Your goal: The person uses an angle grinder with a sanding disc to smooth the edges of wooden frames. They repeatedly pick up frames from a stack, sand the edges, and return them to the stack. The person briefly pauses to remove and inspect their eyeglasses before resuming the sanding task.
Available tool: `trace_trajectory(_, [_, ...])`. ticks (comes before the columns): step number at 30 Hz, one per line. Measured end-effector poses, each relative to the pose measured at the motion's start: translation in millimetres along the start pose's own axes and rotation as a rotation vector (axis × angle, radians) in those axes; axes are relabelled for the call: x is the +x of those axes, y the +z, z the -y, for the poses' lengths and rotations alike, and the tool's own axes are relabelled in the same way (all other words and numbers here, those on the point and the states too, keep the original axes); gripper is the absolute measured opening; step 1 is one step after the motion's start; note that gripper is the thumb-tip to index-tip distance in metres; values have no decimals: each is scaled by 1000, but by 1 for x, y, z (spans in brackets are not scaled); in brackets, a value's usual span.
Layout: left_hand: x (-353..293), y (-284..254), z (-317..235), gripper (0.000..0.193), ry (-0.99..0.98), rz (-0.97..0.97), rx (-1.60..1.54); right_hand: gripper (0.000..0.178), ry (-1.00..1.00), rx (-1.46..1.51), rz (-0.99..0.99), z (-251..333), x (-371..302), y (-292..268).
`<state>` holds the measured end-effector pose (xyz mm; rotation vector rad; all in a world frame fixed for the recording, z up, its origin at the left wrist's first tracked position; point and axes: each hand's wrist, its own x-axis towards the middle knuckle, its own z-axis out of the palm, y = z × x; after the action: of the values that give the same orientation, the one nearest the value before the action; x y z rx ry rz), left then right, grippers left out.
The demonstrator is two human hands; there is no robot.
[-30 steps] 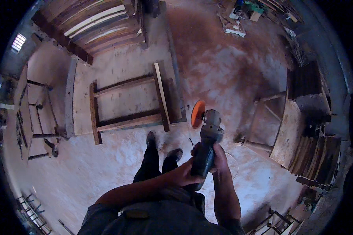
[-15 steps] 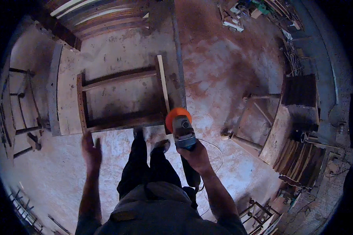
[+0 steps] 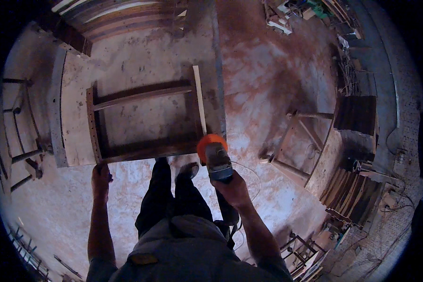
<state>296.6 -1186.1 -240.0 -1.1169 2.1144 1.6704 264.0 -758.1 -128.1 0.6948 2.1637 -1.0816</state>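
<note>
A dark wooden frame point(image 3: 145, 152) of two long side rails and two crosspieces lies on a flat board-topped work table point(image 3: 145, 61). My left hand point(image 3: 100, 181) is closed round the near end of the frame's left rail, some fingers hidden. In my right hand point(image 3: 232, 189) is an angle grinder point(image 3: 218, 162), held by its body. The grinder's orange disc point(image 3: 211, 142) is at the near end of the right rail point(image 3: 199, 98), whose upper edge is pale. Whether disc and wood touch is hard to see.
Stacked boards point(image 3: 131, 21) lie at the table's far end. A thin pale cord point(image 3: 258, 181) loops beside the grinder over the dusty floor. On the right stand a wooden trestle point(image 3: 291, 171) and stacked slats point(image 3: 352, 195); a dark wooden frame point(image 3: 23, 155) stands at the left.
My left hand, open with fingers stretched beside the left rail before, has closed on its near end. The grinder has shifted slightly towards me at the right rail. The whole view has shifted slightly.
</note>
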Motion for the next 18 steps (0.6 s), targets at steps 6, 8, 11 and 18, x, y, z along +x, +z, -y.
trace_trajectory(6, [2,0,-2,25,-58,-2,-53,54,-13,121,6,-4,-1,-3])
trace_trajectory(8, [5,-2,1,25,-69,21,-57,53,-12,96,24,2,0,0])
trace_trajectory(11, [9,-6,5,26,-104,39,-45,50,-34,79,24,-1,7,3])
trace_trajectory(18, [1,-2,-7,27,-203,39,-244,43,-82,272,-47,24,40,-11])
